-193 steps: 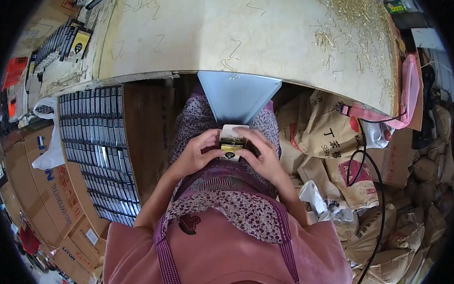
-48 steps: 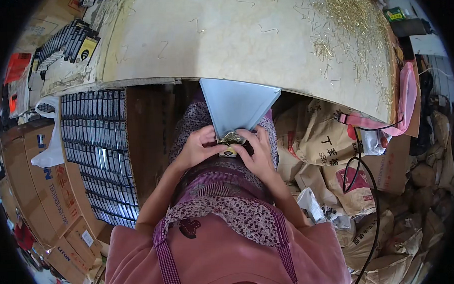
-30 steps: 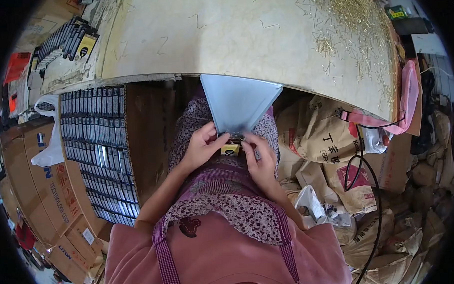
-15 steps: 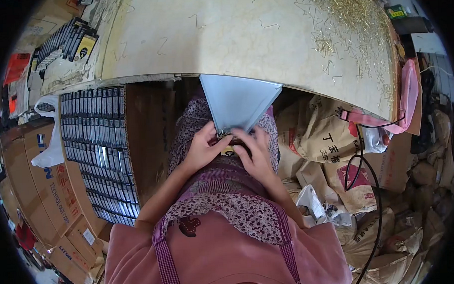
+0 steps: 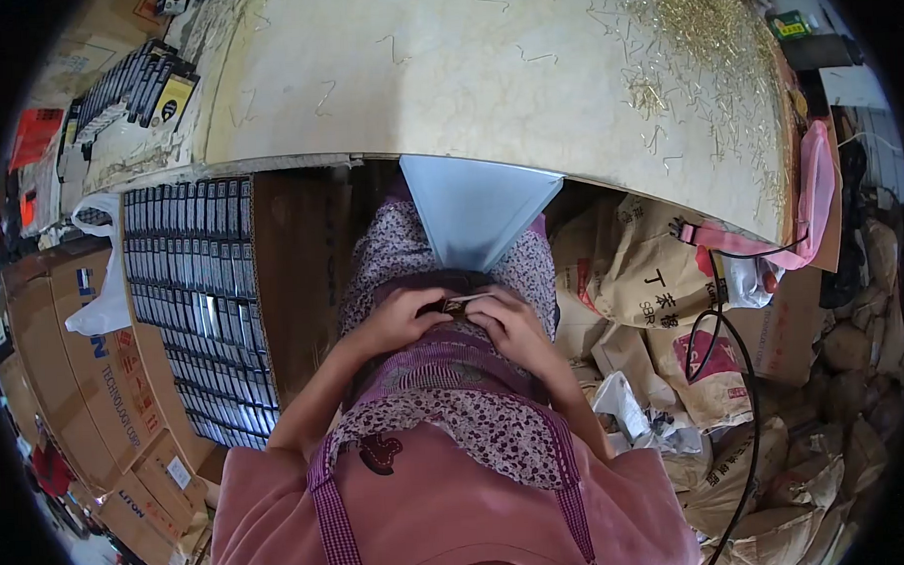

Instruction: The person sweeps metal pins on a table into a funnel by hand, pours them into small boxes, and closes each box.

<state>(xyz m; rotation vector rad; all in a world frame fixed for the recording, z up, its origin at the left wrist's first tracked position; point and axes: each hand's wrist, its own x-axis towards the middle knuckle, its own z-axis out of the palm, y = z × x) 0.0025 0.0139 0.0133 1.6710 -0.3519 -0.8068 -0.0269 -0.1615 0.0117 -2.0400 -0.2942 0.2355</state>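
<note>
Bent wires [image 5: 702,20] litter the counter [image 5: 476,107] beyond your lap [image 5: 450,354], where your left fingers [image 5: 419,304] and right fingers [image 5: 493,305] grip the small box [image 5: 456,305], likely light, crushable card best held by its sides.

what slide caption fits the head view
Left hand and right hand hold a small box near a table strewn with bent gold wires.

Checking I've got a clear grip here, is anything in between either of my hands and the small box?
Nothing visible: your left hand and right hand hold the small box from either side. The blue-grey tray is beyond it, not between.
</note>
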